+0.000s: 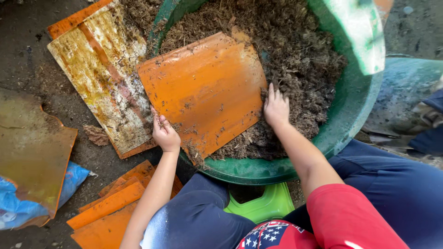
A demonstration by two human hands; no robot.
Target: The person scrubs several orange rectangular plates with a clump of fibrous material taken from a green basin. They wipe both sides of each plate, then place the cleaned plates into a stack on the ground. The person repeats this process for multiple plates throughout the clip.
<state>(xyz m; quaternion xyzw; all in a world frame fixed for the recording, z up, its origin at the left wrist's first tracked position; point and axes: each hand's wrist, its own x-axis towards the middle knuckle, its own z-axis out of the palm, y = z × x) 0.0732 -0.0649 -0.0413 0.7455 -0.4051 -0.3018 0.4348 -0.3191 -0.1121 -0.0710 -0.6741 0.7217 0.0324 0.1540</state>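
Note:
A big green tub (pixel 355 106) holds dark brown fibrous soil (pixel 300 60). An orange flat sheet (pixel 207 92) lies tilted over the tub's near left rim and on the soil. My left hand (pixel 164 133) grips the sheet's lower left edge, fingers curled over it. My right hand (pixel 276 108) rests on the soil at the sheet's right edge, fingers spread and touching that edge; whether it holds the sheet is unclear.
A stained yellow-orange sheet (pixel 104 74) lies left of the tub on the dirt ground. More orange sheets (pixel 110 207) are stacked by my left knee. A blue bag (pixel 18 207) sits at far left, a light green stool (pixel 263 203) under me.

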